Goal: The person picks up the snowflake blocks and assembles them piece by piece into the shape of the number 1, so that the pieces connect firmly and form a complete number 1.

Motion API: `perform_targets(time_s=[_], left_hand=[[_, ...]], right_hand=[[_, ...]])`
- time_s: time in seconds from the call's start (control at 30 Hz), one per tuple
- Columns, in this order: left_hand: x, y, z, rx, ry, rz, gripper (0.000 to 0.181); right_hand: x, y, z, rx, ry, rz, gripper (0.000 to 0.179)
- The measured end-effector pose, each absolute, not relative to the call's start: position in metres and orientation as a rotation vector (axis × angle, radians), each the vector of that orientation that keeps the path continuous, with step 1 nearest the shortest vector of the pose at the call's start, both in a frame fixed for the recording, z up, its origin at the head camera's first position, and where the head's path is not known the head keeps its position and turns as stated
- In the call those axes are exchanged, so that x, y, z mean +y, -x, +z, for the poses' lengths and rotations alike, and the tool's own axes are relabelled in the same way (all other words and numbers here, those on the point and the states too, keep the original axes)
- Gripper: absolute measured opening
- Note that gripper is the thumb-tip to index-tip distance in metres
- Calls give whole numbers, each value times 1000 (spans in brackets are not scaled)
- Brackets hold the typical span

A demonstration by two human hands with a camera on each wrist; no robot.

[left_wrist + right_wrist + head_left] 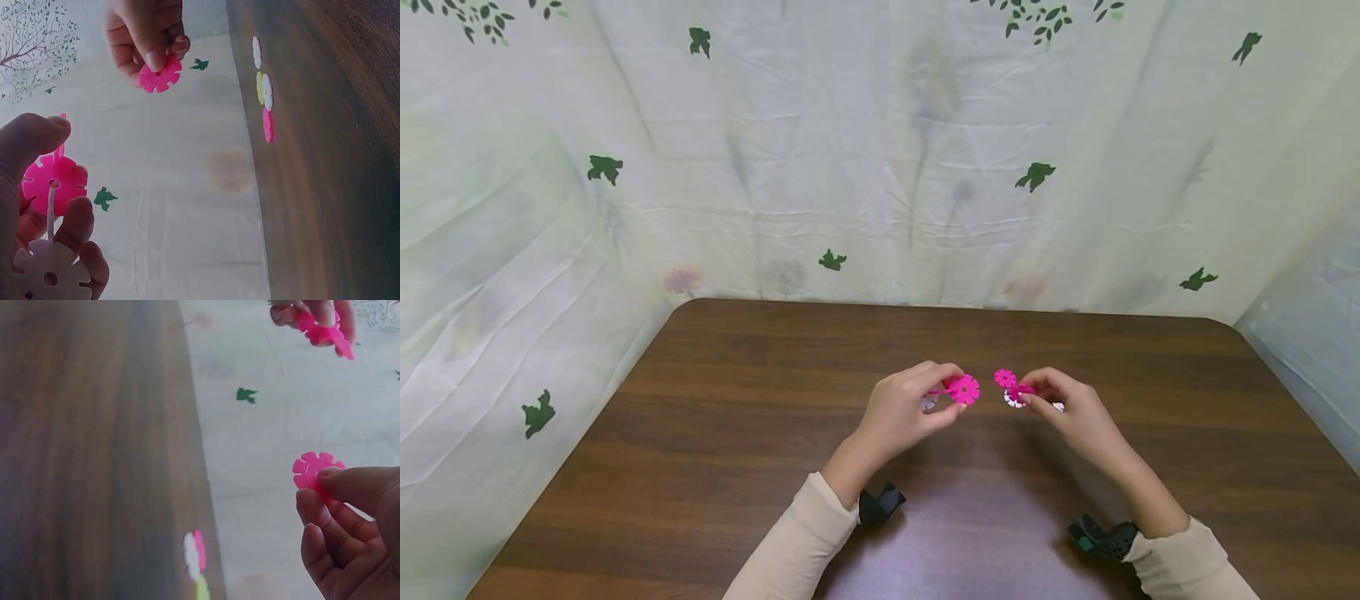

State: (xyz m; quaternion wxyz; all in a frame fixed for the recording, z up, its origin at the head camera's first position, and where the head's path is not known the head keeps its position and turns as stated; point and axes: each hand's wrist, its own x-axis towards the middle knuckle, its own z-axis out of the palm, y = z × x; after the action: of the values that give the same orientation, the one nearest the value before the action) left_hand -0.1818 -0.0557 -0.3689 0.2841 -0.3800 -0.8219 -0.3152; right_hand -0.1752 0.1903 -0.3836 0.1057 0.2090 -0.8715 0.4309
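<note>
My left hand point(906, 410) pinches a small assembly of notched plastic discs. In the left wrist view it shows a pink disc point(39, 181) held between thumb and fingers, a white disc point(34, 270) slotted below it, and another pink disc seen edge-on near the thumb tip. To the right, my right hand point(1081, 414) holds one loose pink notched disc point(310, 470) between thumb and index finger. Its other fingers curl beneath. A gap separates the two hands, and both are raised over the brown table point(737, 467).
Loose discs lie on the table beyond my right hand: a pink disc point(1004, 378), a white disc point(1013, 401), a yellow disc point(260, 87) and another white disc point(257, 52). A pale printed cloth point(880, 150) hangs behind the table's far edge and along both sides.
</note>
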Motion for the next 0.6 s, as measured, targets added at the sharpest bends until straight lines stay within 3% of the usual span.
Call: perform_targets(time_s=[0.6], left_hand=[[-56, 184, -370, -2188, 1025, -855, 27]], right_hand=[[169, 181, -366, -2480, -670, 1414, 10]])
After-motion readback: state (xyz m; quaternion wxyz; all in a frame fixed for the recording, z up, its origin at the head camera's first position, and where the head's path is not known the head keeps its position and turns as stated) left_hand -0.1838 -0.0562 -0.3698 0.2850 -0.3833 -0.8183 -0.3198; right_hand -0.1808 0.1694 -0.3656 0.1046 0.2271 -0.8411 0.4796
